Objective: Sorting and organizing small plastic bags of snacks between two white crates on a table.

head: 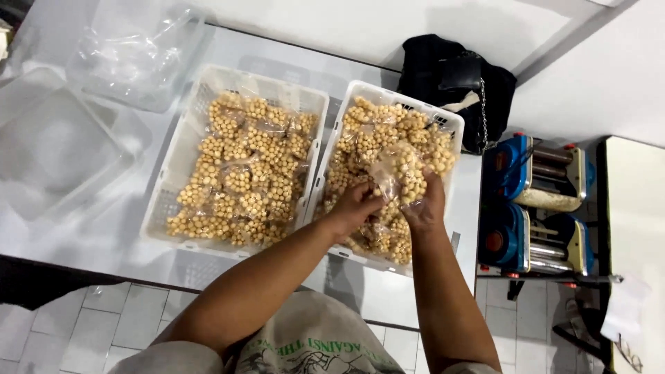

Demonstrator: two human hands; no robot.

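Two white plastic crates stand side by side on a white table. The left crate [179,149] and the right crate [454,125] are both full of clear bags of small round beige snack balls. Over the right crate both hands grip one such clear bag [402,170]. My left hand [352,206] pinches the bag's lower left edge. My right hand [426,204] holds it from below on the right. The bag is lifted a little above the pile.
Clear empty plastic trays [62,149] and a clear tub [135,59] lie at the table's left. A black bag with a chain [457,79] sits behind the right crate. Two blue machines [537,201] stand to the right, off the table's edge.
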